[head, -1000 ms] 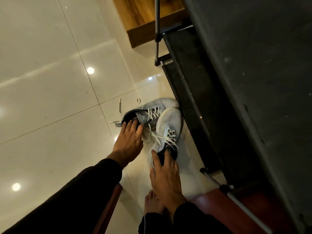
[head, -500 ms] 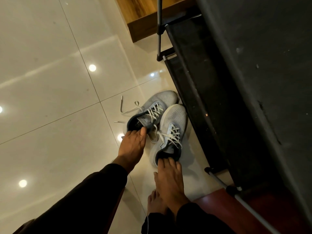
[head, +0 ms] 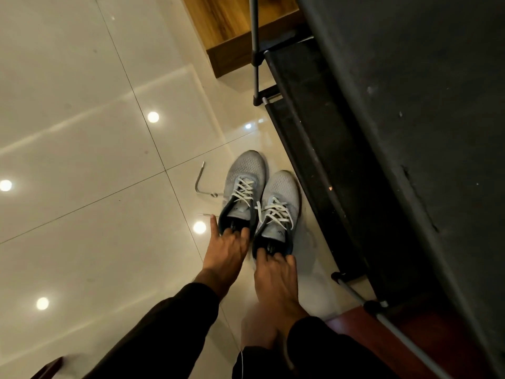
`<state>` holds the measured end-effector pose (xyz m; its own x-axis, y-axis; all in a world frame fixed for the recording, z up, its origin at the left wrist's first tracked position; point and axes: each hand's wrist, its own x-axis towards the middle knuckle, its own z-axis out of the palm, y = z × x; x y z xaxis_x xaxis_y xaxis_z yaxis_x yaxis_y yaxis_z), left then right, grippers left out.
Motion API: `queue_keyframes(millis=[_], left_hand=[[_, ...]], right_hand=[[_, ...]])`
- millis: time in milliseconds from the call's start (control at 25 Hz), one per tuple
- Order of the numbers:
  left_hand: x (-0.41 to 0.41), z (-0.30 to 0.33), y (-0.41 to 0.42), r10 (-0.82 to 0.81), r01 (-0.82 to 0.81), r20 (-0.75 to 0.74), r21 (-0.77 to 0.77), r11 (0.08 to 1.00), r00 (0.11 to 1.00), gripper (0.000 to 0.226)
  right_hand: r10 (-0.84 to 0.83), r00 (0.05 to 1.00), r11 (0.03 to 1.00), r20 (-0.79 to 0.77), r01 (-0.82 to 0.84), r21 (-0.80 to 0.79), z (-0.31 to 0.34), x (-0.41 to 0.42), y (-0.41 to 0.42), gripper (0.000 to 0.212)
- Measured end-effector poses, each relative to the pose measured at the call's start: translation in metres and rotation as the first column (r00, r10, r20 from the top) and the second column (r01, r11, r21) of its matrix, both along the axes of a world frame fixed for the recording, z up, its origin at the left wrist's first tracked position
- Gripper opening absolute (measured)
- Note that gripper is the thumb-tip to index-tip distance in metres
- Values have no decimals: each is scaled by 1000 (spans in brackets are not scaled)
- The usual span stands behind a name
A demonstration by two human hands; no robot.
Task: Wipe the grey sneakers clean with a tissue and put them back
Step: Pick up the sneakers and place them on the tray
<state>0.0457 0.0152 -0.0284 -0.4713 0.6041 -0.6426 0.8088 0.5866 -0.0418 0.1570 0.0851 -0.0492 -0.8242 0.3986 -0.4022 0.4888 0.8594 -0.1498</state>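
Two grey sneakers, left one (head: pixel 245 184) and right one (head: pixel 280 203), upright side by side on floor, touching, white laces, dark collars, toes pointing away, beside black rack.

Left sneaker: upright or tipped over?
Upright: the left sneaker stands sole-down on the floor, laces up, opening facing the camera.

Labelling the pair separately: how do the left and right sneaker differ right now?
The left sneaker lies farther from the black shoe rack with its toe farther forward; the right sneaker lies beside the rack. A lace end of the left sneaker trails across the tile; the right sneaker's laces stay on it. The left hand touches the left sneaker's collar, the right hand the right's. Both are grey mesh, white-laced, upright on the floor, side by side.
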Motion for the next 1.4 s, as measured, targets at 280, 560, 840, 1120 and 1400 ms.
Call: queue_keyframes(millis=[280,560,840,1120,1400], left_hand=[[18,-13,-8,188,-200,130,91,976,974,44],[22,6,-4,143,-148,111,35,988,983,46],[19,72,-6,168,-172,94,41,984,981,34],[14,180,-8,161,-162,18,63,985,987,41],[15,288,-9,147,-130,-91,170,977,985,38]], right_hand=[[3,997,997,79,3,-75,-9,-10,3,26],[-14,993,996,114,24,-91,10,-5,5,37],[-22,998,989,66,31,-143,77,-11,7,28],[44,998,983,-37,-49,-175,184,-23,11,36],[55,984,987,-168,-79,-142,285,-22,18,38]])
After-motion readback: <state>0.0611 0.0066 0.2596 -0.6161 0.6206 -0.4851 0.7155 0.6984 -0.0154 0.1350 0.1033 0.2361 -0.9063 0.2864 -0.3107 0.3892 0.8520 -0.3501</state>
